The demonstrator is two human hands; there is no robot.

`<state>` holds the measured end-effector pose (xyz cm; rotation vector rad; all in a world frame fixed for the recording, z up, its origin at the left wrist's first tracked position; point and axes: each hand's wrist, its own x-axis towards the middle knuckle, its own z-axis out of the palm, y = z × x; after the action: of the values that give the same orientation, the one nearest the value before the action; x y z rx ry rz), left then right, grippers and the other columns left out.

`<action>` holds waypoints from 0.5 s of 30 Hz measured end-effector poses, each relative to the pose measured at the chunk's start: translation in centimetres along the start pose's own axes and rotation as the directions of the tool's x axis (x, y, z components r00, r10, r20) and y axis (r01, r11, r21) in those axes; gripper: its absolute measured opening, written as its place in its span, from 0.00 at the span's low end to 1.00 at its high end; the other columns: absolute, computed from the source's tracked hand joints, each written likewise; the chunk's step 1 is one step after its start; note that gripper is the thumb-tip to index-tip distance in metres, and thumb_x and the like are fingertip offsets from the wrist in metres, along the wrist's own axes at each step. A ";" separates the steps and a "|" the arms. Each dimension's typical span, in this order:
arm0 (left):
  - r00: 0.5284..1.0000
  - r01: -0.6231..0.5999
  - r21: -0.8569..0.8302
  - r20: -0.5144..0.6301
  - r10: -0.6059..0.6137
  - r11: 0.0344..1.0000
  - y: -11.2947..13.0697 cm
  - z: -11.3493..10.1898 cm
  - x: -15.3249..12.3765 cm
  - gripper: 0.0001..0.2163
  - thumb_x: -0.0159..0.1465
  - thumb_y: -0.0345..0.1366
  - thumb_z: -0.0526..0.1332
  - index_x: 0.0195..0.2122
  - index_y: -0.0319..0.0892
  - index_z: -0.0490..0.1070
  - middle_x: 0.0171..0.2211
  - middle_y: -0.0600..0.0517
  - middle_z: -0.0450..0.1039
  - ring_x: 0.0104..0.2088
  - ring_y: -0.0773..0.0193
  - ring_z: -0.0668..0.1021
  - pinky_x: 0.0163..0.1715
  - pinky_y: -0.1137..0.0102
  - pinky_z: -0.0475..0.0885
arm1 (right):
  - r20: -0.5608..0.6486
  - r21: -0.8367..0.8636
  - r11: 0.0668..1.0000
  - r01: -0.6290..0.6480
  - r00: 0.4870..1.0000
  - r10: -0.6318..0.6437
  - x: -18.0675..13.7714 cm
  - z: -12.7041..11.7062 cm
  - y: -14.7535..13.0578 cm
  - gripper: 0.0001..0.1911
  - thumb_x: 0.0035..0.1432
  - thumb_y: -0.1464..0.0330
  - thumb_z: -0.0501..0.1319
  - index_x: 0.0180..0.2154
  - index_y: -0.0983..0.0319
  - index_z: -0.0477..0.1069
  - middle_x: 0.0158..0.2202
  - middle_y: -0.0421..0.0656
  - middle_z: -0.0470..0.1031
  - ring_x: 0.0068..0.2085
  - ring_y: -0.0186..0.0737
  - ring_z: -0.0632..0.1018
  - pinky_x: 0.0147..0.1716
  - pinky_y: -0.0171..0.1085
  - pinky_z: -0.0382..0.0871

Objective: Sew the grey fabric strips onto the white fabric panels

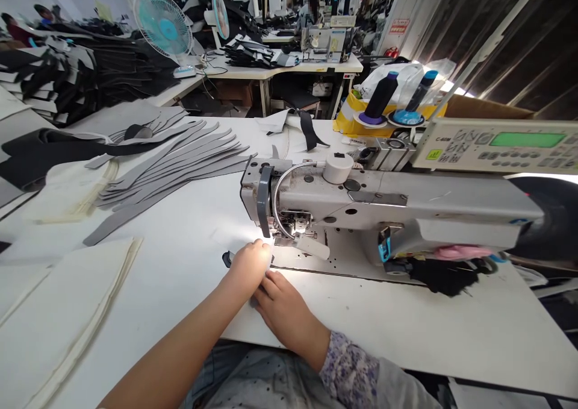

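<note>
My left hand (246,267) and my right hand (284,303) lie close together on the white sewing table (180,264), just in front of the lit needle area of an industrial sewing machine (361,204). The end of a dark fabric strip (228,258) sticks out from under my left fingers, which pinch it near the presser foot (293,231). My right fingers curl in beside my left hand. Another dark bit shows at their tips, but what they hold is hidden.
Stacked grey strips (171,168) and pale fabric sheets (58,312) lie to the left on the table. Thread cones (382,96) and a control panel (494,144) stand behind the machine. A black piece (442,276) lies beneath its arm. A fan (162,26) stands further back.
</note>
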<state>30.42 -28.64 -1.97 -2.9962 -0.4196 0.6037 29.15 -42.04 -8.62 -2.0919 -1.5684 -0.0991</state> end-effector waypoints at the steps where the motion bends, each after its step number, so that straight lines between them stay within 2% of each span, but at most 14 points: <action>1: 1.000 -0.002 0.001 -0.007 0.002 1.000 0.1 -0.1 0.1 0.11 0.61 0.16 0.52 0.39 0.35 0.68 0.39 0.45 0.66 0.40 0.55 0.74 0.39 0.67 0.72 | -0.007 0.007 1.000 -0.001 1.000 0.001 0.2 0.0 0.1 0.17 0.62 0.69 0.63 0.53 0.66 0.69 0.52 0.51 0.71 0.58 0.49 0.67 0.59 0.46 0.64; 5: 0.999 0.009 0.008 -0.035 -0.009 1.000 0.9 -0.5 0.6 0.10 0.61 0.17 0.54 0.39 0.35 0.68 0.37 0.45 0.66 0.37 0.56 0.74 0.37 0.68 0.72 | -0.042 0.027 0.999 -0.028 0.999 0.029 0.8 0.1 0.6 0.12 0.63 0.70 0.62 0.49 0.66 0.72 0.49 0.50 0.73 0.55 0.47 0.69 0.56 0.45 0.67; 9: 0.998 0.023 0.009 -0.060 -0.023 1.000 1.1 -0.3 1.0 0.10 0.62 0.19 0.53 0.39 0.35 0.68 0.35 0.45 0.66 0.34 0.56 0.73 0.36 0.67 0.70 | -0.081 0.024 0.999 -0.030 0.996 0.032 1.1 0.5 1.3 0.09 0.65 0.71 0.59 0.46 0.66 0.73 0.48 0.49 0.73 0.56 0.47 0.68 0.57 0.43 0.65; 11: 0.989 -0.045 0.004 -0.138 0.045 0.999 0.2 0.3 1.1 0.11 0.63 0.19 0.52 0.41 0.36 0.69 0.36 0.45 0.66 0.38 0.55 0.73 0.39 0.67 0.70 | -0.090 0.012 0.999 -0.032 0.995 0.033 1.2 0.7 1.6 0.11 0.65 0.71 0.59 0.48 0.66 0.72 0.49 0.50 0.73 0.57 0.47 0.68 0.58 0.44 0.65; 13: 0.955 -0.147 0.005 -0.261 0.144 0.989 -1.3 1.2 1.1 0.12 0.63 0.19 0.53 0.42 0.38 0.70 0.39 0.45 0.67 0.42 0.54 0.72 0.43 0.66 0.69 | -0.087 -0.010 0.999 -0.036 0.996 0.035 1.1 0.9 1.8 0.13 0.64 0.72 0.60 0.50 0.67 0.71 0.50 0.51 0.72 0.57 0.48 0.67 0.58 0.46 0.65; 15: 0.916 -0.232 0.001 -0.337 0.218 0.973 -3.2 2.1 1.0 0.12 0.64 0.19 0.53 0.42 0.40 0.71 0.39 0.46 0.68 0.43 0.55 0.71 0.45 0.65 0.67 | -0.079 -0.027 0.999 -0.043 0.996 0.041 1.0 1.3 2.1 0.14 0.63 0.73 0.60 0.51 0.67 0.70 0.51 0.51 0.71 0.57 0.49 0.68 0.59 0.47 0.64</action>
<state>29.69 -25.34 -3.94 -3.1212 -0.0641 0.0846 31.04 -41.01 -10.11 -2.1152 -1.4848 -0.1871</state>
